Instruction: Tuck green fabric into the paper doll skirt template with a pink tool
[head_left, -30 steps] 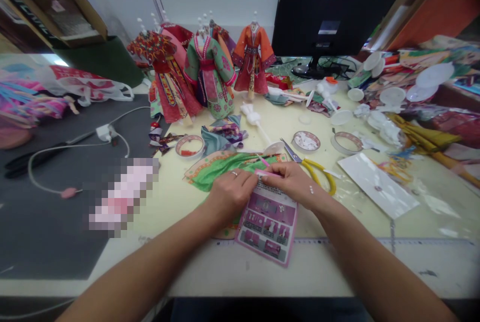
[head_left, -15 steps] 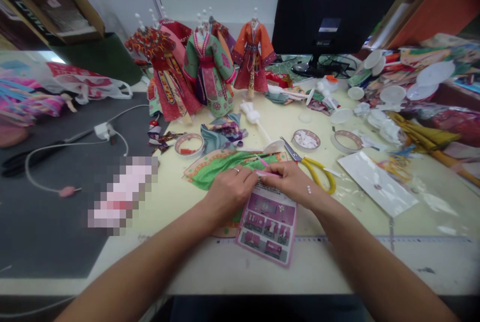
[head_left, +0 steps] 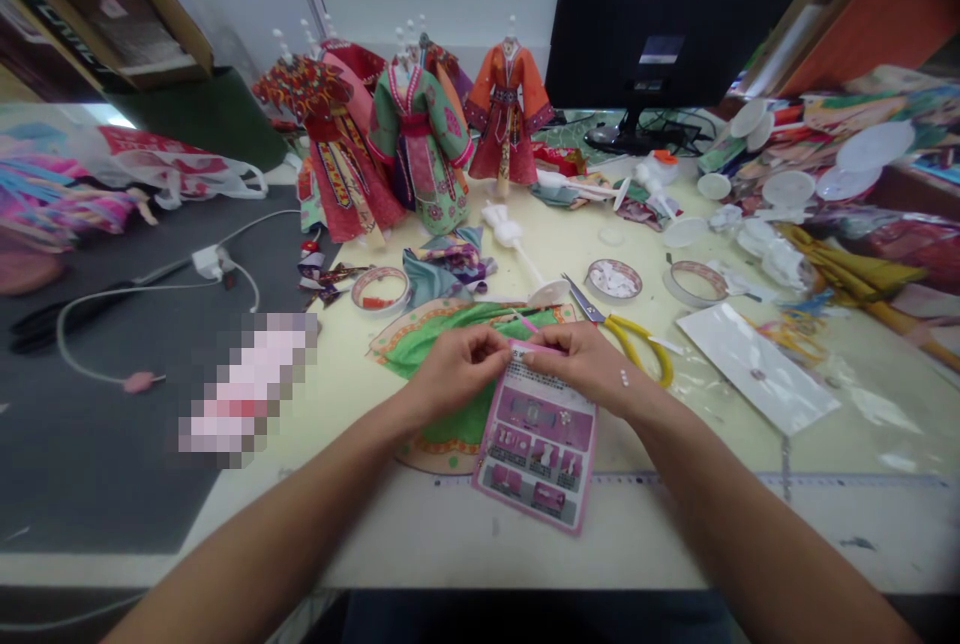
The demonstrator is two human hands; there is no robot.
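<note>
My left hand (head_left: 457,372) and my right hand (head_left: 577,366) meet over the table, and their fingertips pinch a thin pink strip (head_left: 536,347). Just below the strip lies a pink printed instruction card (head_left: 538,454), with my right hand's heel near its top edge. Under my left hand is a green and orange paper garment piece (head_left: 442,339). Yellow-handled scissors (head_left: 634,344) lie to the right of my right hand, not touching it.
Several dressed paper dolls (head_left: 420,139) stand on stands behind a bare white doll form (head_left: 510,234). Tape rolls (head_left: 613,279) and white discs (head_left: 787,189) lie around. A monitor (head_left: 645,24) stands at the back, and a dark mat (head_left: 112,424) lies left.
My left hand has lifted and turned, its fingertips now pinched closer to the strip's left end. The card and garment piece have shifted slightly.
</note>
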